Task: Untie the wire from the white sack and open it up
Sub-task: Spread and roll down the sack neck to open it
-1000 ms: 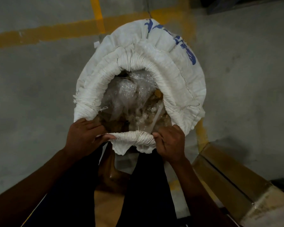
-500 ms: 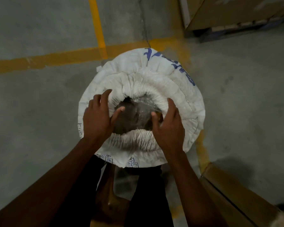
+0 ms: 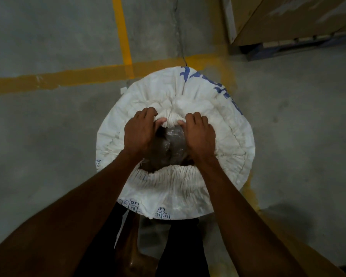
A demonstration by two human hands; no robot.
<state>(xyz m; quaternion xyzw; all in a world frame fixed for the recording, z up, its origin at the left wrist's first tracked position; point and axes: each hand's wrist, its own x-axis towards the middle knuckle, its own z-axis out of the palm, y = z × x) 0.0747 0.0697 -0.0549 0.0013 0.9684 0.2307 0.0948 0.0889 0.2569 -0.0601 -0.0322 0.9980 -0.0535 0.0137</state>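
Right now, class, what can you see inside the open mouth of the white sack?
Inside the white sack, a shiny clear plastic liner shows. Its contents look dark and cannot be identified. The left hand and right hand cover its sides.

Sack (image 3: 224, 140) white, blue lettering on far side, small blue boxed codes near edge. Floor (image 3: 48, 136) grey, yellow painted lines (image 3: 72, 77). Cardboard boxes (image 3: 292, 19) brown.
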